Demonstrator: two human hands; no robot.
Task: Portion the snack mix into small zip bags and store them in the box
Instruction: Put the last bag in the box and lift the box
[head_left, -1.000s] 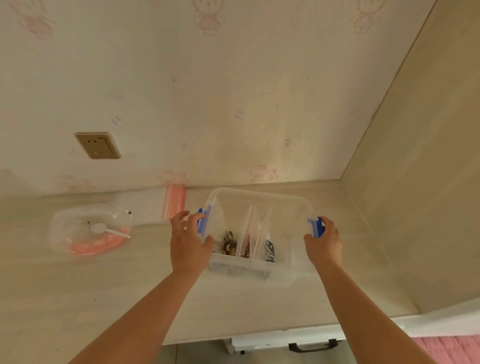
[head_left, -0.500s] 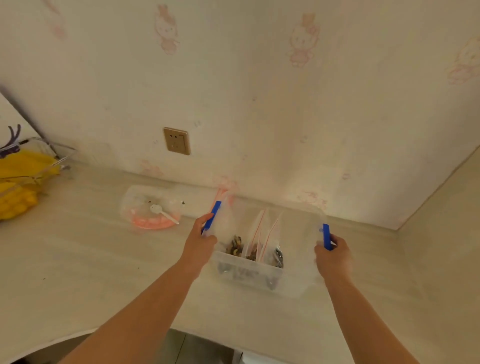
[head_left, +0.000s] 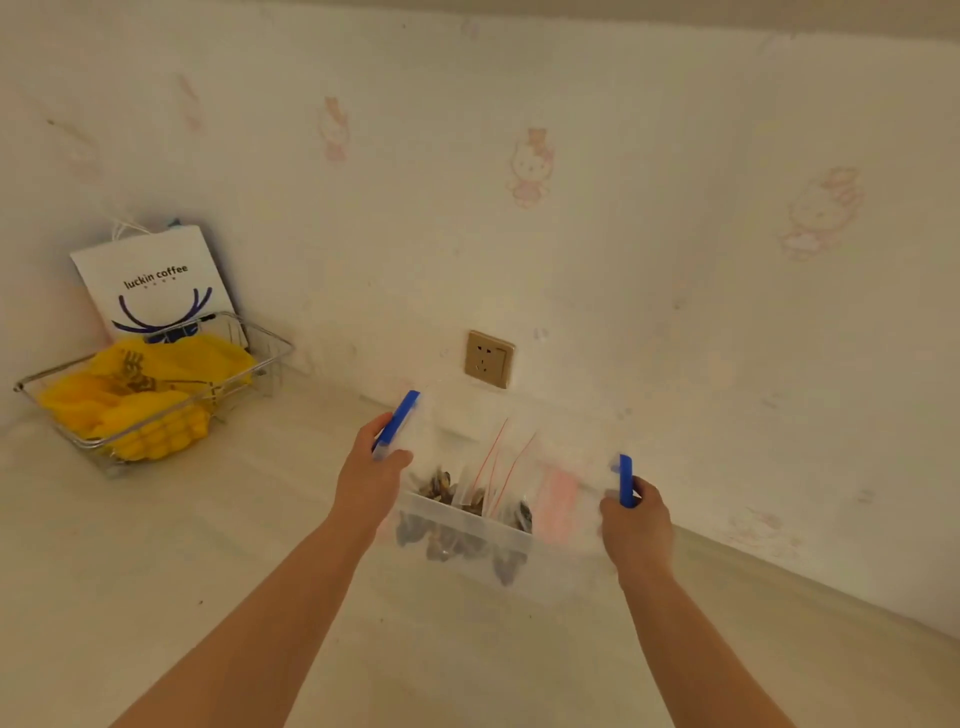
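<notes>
Holding clear box (head_left: 467, 525) between both hands, near wall, above counter (head_left: 156, 571). Zip bags (head_left: 493, 483) with snack mix upright inside. Left hand (head_left: 371, 480) fingers curled round left blue clip (head_left: 397, 423); right hand (head_left: 636, 525) clamped on right clip (head_left: 626, 480). Socket (head_left: 488, 359) just beyond. Wire basket (head_left: 150, 395) with yellow bags far left.

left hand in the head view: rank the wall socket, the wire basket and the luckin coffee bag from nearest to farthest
1. wall socket: up and to the right of the left hand, on the wall.
2. wire basket: well off to the left, on the counter.
3. luckin coffee bag: behind the basket, against the wall, farthest.
</notes>
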